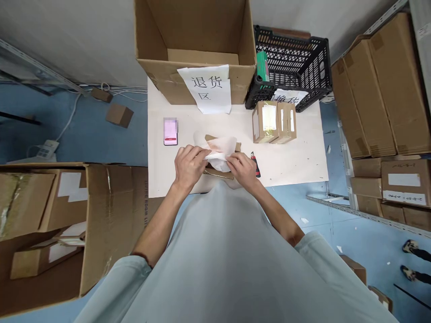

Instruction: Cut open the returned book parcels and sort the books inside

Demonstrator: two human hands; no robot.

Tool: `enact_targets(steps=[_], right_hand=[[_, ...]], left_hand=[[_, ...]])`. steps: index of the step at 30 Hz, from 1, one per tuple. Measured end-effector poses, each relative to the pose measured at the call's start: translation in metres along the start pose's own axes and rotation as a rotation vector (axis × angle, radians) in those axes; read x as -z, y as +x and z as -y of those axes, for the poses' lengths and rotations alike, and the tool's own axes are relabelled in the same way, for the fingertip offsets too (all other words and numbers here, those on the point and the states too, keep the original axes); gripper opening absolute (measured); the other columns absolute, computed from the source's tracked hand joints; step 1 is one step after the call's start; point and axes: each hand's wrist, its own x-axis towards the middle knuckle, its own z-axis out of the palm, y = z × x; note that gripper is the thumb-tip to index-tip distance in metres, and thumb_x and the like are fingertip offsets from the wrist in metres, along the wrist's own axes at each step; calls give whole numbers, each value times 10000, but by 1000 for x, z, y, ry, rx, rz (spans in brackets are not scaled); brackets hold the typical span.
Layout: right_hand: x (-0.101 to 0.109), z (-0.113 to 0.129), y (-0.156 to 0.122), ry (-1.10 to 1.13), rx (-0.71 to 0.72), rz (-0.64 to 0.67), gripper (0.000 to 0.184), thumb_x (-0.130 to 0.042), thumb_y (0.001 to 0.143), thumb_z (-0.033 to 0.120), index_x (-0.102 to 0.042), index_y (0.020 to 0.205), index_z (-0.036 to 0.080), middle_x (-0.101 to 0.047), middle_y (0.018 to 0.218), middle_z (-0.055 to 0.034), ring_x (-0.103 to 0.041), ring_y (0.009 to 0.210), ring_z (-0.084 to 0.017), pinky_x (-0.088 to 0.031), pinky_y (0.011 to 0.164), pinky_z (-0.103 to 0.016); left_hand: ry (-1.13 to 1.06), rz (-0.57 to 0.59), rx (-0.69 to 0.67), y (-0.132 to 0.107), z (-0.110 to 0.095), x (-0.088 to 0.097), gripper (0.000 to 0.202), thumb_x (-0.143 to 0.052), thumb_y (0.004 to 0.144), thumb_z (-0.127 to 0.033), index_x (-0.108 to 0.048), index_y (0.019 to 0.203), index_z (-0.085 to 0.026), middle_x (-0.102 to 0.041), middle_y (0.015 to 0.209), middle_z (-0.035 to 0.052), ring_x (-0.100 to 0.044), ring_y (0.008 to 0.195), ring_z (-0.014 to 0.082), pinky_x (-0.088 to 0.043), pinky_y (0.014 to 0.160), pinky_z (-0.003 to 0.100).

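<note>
A sheet of thin white wrapping, foam or tissue (220,154), is pinched between my two hands over a small opened cardboard box (218,173) near the table's front edge. My left hand (190,166) grips its left side with closed fingers. On the right, my right hand (243,169) pinches the other side. Something brownish shows faintly through the wrapping, too veiled to name. Just right of my right hand lies a red and black box cutter (255,164). A phone (170,131) with a lit pink screen rests on the table to the left.
A large open carton (158,74) with a paper sign stands behind, beside a black plastic crate (314,67). Taped parcels (274,122) sit right of centre. A big box of parcels (111,215) is at left; shelved cartons (380,94) and another person's feet (411,260) are at right.
</note>
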Motion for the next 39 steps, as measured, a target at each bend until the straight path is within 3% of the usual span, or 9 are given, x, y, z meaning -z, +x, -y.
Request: enact_targets(steps=[5,8,14,19,22,28,31,35,39], right_hand=[[-5,20,-8,50,30,-15,286,-585,1187,405,-846,1169,290,-823,1265,-132,-746,1168,-291,-609,1009,-430],[-5,35,-8,213,-39,40,309,-679,1140,548,-839,1174,286,-835,1216,-117,-764,1160,-277,-620,1000,-399],[8,38,16,962,-538,-58,627,-714,969,873,-763,946,249,-779,871,-39,-720,758,-189,-572,662,-288],[7,14,45,1114,-904,-141,597,-935,822,677,-558,667,241,-509,604,76,-392,525,-76,-251,456,-224],[6,-1,50,1128,-975,-202,538,-938,818,572,-536,678,243,-513,617,84,-369,524,-66,-223,461,-212],[40,-24,29,843,-754,-531,570,-819,916,703,-470,760,280,-498,681,71,-442,586,-107,-355,537,-246],[63,-21,15,678,-582,-572,519,-745,976,717,-505,816,286,-502,735,52,-481,645,-138,-404,591,-272],[69,-6,-1,573,-456,-394,474,-694,1027,701,-557,855,281,-558,784,25,-517,707,-169,-442,644,-288],[40,1,-6,416,-303,-76,416,-631,1095,587,-557,834,271,-616,796,10,-561,733,-177,-471,721,-291]], left_hand=[[-44,-72,25,1,3,0,374,-573,1011,-149,-842,1234,-283,-836,1118,105,-689,1010,326,-477,867,500],[-60,-99,18,1,5,-1,388,-575,1002,-160,-840,1256,-285,-846,1132,100,-696,1012,324,-479,886,501],[-83,-119,-65,-6,18,-10,385,-547,1040,-117,-850,1195,-297,-879,1141,85,-724,994,310,-458,856,498],[-126,-38,-159,-5,21,-23,379,-534,1101,-144,-862,1178,-318,-893,1149,68,-733,1056,306,-479,874,493],[-147,28,-146,-3,21,-27,379,-554,1090,-122,-863,1187,-318,-886,1196,76,-722,1145,318,-494,925,507],[-155,207,-50,-1,25,-37,457,-610,948,-41,-868,1242,-277,-847,1262,118,-717,1209,352,-548,998,515],[-225,375,33,4,24,-49,521,-605,875,-45,-870,1276,-246,-816,1367,110,-748,1254,342,-590,1059,462],[-323,540,224,12,23,-65,676,-608,844,-68,-794,1466,-254,-830,1408,71,-777,1312,327,-602,1114,396],[-301,570,387,17,25,-69,766,-644,859,-115,-668,1618,-219,-843,1409,103,-776,1358,358,-592,1138,407]])
